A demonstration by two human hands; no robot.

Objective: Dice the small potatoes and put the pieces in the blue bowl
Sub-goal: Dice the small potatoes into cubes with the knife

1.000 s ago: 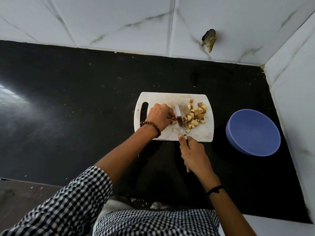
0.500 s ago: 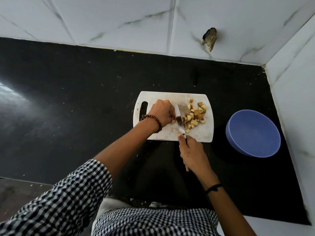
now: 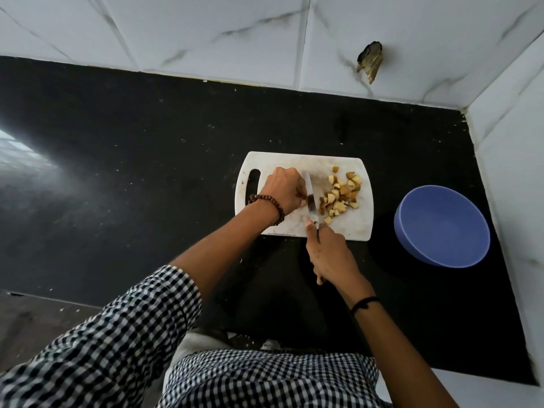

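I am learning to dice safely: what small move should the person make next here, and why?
Probably press the knife down for a cut: the right hand grips its handle, and it stands right beside the left hand, which holds a small potato piece on the cutting board.

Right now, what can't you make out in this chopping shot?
Head view only.
The potato being cut: the left hand covers nearly all of it.
The knife handle: wrapped inside the right hand.
The dark thing on the wall tile: too small to identify.
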